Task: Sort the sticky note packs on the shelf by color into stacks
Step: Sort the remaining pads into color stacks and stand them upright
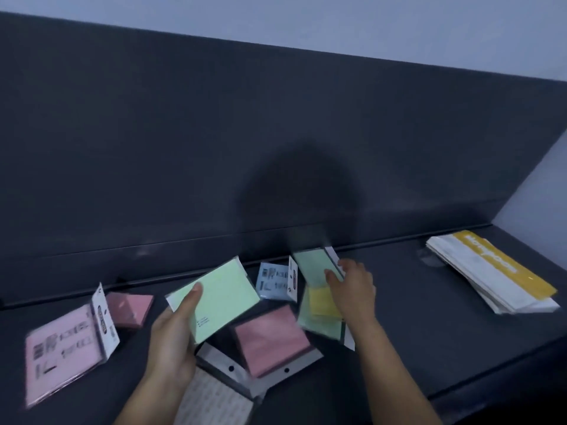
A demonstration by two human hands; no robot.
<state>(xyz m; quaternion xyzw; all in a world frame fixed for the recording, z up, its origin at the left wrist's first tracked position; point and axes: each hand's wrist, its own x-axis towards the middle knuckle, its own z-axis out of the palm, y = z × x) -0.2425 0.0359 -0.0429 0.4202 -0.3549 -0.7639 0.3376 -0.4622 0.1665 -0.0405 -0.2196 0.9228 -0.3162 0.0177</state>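
Left hand (171,338) grips green pack (224,299) | right hand (352,289) blurred | labels (61,342) unreadable

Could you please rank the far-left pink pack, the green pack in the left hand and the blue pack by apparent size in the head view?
1. Far-left pink pack, though the green one nearly matches it.
2. Green pack, held in the left hand, so nearness makes this unsure.
3. Blue pack, smallest; it lies farther back.
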